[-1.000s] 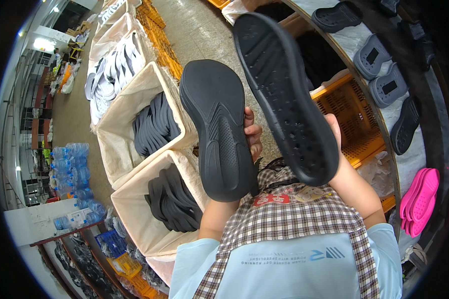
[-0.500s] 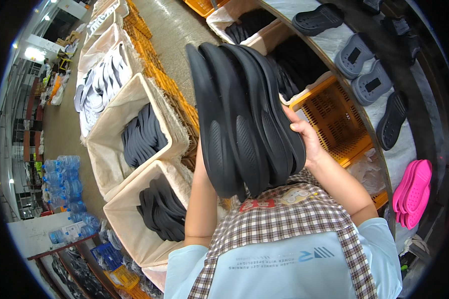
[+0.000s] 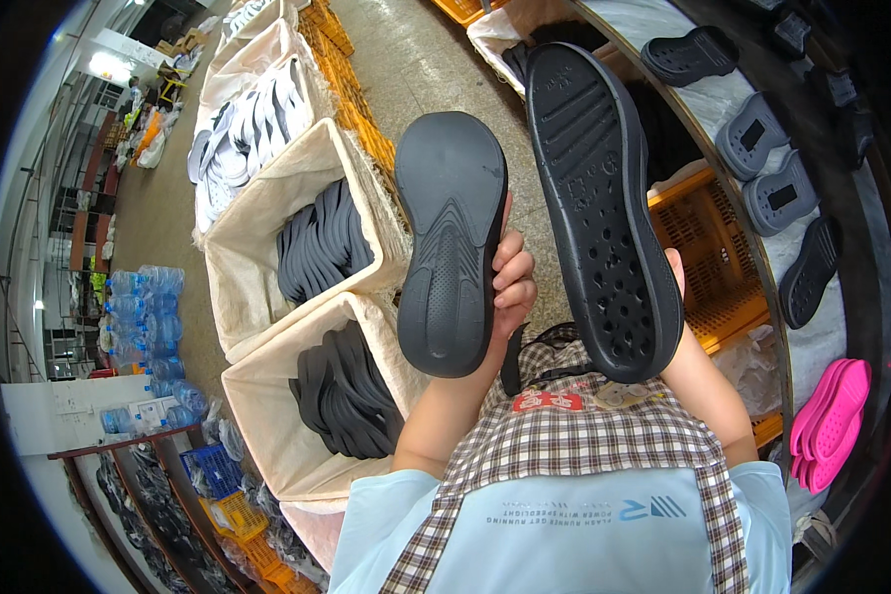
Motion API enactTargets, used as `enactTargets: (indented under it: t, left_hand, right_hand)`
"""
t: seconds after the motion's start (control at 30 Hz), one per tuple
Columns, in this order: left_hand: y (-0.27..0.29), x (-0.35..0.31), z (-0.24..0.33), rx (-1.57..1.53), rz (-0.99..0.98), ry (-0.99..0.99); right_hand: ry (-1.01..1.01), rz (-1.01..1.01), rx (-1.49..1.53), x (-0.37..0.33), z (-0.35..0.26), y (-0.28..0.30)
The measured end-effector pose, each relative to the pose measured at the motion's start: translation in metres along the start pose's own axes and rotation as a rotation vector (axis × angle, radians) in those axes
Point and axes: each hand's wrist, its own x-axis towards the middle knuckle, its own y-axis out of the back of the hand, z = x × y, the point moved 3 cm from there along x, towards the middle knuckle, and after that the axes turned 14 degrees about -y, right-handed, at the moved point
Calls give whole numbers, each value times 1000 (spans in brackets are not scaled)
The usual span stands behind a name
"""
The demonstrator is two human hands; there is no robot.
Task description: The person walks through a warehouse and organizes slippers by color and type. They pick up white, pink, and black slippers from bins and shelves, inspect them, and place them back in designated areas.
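Note:
Two black shoe soles are held upright side by side in front of my apron. My left hand (image 3: 513, 282) grips the left shoe sole (image 3: 449, 163), its fingers curled round the right edge; the side facing me is smooth with a dotted, V-lined waist. The right shoe sole (image 3: 589, 198) shows a face with crosswise ribs at the top and many round holes lower down. My right hand (image 3: 675, 265) holds it from behind by its right edge, mostly hidden. Whether more soles sit behind these two, I cannot tell.
To the left stand cloth-lined baskets (image 3: 252, 257) holding stacks of dark soles (image 3: 325, 243) and white soles (image 3: 252, 129). At right, a bench (image 3: 688, 94) carries grey and black soles and a pink stack (image 3: 834, 421). An orange crate (image 3: 698, 257) sits beneath it. Water bottles (image 3: 147, 317) stand far left.
The side-by-side bunch of black soles has been parted. One sole is now in each hand, turned with its broad face toward me. The view has shifted slightly.

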Motion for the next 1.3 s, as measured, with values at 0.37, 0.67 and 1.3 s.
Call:
enactTargets:
  t: [0.37, 0.67, 1.3]
  left_hand:
    - [12, 13, -11, 806, 226, -26]
    - [-3, 25, -31, 1026, 48, 54]
    - [138, 31, -53, 524, 194, 383]
  right_hand:
    - [139, 51, -282, -5, -5, 11]
    - [81, 293, -633, -10, -16, 18]
    - [1134, 1488, -1443, -178, -122, -29]
